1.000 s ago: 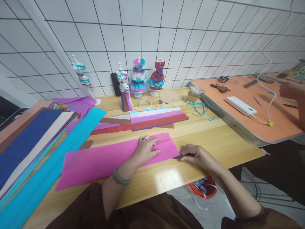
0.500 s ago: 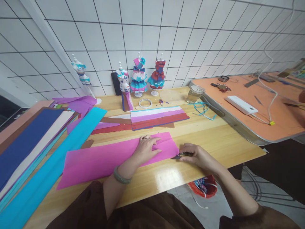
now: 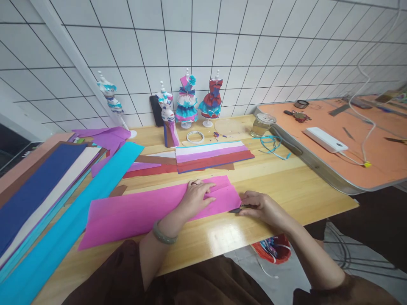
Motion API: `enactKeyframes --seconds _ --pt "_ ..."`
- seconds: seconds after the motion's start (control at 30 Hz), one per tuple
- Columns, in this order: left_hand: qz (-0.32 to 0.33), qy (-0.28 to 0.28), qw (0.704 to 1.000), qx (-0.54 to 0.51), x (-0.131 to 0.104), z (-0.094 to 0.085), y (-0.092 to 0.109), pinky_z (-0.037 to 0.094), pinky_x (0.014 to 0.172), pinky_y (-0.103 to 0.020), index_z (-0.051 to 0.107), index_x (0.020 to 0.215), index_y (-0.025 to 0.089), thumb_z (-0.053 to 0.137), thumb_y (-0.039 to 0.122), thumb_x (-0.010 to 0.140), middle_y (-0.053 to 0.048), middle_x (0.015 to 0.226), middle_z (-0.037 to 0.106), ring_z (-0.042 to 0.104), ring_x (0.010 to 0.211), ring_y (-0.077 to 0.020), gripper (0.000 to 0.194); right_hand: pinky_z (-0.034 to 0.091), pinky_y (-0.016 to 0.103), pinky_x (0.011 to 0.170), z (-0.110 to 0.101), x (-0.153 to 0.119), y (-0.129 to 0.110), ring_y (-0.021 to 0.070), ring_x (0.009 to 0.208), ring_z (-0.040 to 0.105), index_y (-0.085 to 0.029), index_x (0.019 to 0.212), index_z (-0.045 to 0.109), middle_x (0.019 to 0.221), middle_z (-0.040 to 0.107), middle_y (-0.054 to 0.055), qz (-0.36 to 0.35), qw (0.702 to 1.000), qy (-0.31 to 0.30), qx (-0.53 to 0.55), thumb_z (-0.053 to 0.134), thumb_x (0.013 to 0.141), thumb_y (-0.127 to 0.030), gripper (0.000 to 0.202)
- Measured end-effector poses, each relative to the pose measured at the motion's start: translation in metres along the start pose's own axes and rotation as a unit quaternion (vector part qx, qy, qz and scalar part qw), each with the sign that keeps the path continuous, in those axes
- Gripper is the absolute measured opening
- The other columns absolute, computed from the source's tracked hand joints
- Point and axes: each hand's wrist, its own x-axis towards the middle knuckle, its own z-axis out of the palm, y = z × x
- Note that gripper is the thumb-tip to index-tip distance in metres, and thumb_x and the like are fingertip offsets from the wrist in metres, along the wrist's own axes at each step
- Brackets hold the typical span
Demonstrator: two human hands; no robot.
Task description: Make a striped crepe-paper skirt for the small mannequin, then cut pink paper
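A long pink sheet (image 3: 127, 214) lies slantwise on the wooden table (image 3: 305, 182). On its right part rests my left hand (image 3: 197, 199), palm down with fingers spread, a bracelet on the wrist. My right hand (image 3: 260, 207) is closed around dark scissors (image 3: 237, 209) at the sheet's right end, the blades by its lower corner. Behind the sheet lies a layered stack of white, purple and red strips (image 3: 213, 156). A long turquoise strip (image 3: 73, 212) crosses the table on the left, beside a navy sheet (image 3: 38, 186) and other coloured sheets.
Small dressed mannequins (image 3: 186, 103) and a black phone (image 3: 155, 111) stand along the tiled wall. Farther right are a glass jar (image 3: 263, 125), turquoise ribbon (image 3: 270, 145) and an orange table (image 3: 359, 169) with a white device (image 3: 326, 140). A red basket (image 3: 273, 250) sits below.
The view has shifted slightly. The scissors' blades look closer together at the sheet's right corner. My left hand stays in place on the sheet.
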Motion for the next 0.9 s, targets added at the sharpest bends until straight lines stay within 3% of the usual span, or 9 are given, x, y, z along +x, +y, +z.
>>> enactKeyframes --seconds 0.9 --pt "0.014 0.013 1.000 -0.009 -0.0002 0.0022 -0.0033 0.031 0.086 -0.035 0.059 0.111 0.027 0.069 0.031 0.072 0.001 0.086 0.065 0.053 0.093 -0.0188 0.040 0.048 0.029 0.071 0.0058 -0.0054 0.0060 0.0181 0.081 0.061 -0.022 0.092 0.070 0.089 0.064 0.007 -0.035 0.997 0.029 -0.061 0.055 0.084 -0.043 0.027"
